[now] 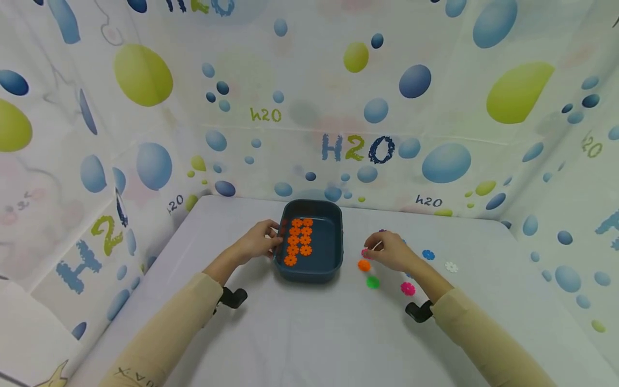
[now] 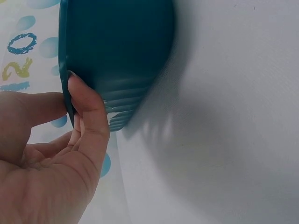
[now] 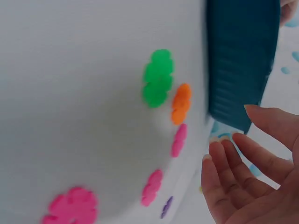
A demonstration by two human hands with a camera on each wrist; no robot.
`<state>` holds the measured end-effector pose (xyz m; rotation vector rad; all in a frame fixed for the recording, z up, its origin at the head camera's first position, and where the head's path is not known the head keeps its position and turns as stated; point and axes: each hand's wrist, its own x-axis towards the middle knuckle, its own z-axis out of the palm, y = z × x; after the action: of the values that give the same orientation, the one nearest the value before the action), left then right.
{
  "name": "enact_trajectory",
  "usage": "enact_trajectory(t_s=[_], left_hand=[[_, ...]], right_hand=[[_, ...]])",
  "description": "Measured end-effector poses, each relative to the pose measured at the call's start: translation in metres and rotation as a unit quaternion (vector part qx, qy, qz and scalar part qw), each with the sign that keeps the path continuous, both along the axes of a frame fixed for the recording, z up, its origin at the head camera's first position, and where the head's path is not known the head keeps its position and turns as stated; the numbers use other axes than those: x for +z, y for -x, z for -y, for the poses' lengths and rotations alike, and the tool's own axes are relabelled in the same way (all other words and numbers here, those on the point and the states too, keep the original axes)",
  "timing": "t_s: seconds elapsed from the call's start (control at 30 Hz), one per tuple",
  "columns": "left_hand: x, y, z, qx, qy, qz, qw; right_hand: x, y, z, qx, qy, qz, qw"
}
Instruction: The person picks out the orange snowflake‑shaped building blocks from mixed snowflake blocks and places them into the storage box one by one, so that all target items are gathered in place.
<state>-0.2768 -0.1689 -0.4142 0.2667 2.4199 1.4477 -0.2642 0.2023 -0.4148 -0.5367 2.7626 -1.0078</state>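
A dark teal plastic tub stands on the table with two rows of orange flower-shaped pieces on its floor. My left hand pinches the tub's left rim between thumb and fingers, which the left wrist view shows up close. Right of the tub, my right hand hovers over loose flower pieces. Its thumb and fingertips are apart with nothing between them in the right wrist view. Under those fingertips lies a pink flower piece, beside an orange one and a green one.
Farther right lie a blue flower piece, a white one and another pink one. A purple piece is partly hidden by my right hand in the head view. Patterned curtains stand behind and beside the white table.
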Motion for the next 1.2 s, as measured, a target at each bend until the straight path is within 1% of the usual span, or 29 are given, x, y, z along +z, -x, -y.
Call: enact_trajectory(t_s=[0.1,0.23,0.5,0.83,0.97,1.07,1.2], left_hand=[[-0.002,0.0,0.001,0.001,0.0,0.002,1.0],[-0.003,0.0,0.001,0.002,-0.001,0.001,1.0],[-0.004,0.0,0.001,0.0,0.0,0.003,1.0],[-0.001,-0.001,0.0,-0.003,0.002,0.002,1.0],[-0.001,0.0,0.0,-0.003,-0.001,0.001,1.0],[-0.001,0.002,0.001,-0.004,-0.003,-0.003,1.0],[-0.002,0.003,0.001,-0.007,-0.003,-0.004,1.0]], right_hand=[[-0.01,-0.001,-0.006,-0.001,-0.004,0.019,1.0],[-0.02,-0.003,-0.007,0.001,-0.003,0.027,1.0],[-0.031,-0.005,-0.006,0.001,-0.013,0.026,1.0],[-0.037,-0.001,-0.004,0.002,-0.014,0.043,0.999],[-0.034,-0.001,-0.003,0.002,-0.018,0.052,0.998],[-0.031,0.0,-0.002,-0.006,-0.02,0.056,0.998],[-0.028,-0.001,-0.001,-0.014,-0.018,0.052,0.998]])
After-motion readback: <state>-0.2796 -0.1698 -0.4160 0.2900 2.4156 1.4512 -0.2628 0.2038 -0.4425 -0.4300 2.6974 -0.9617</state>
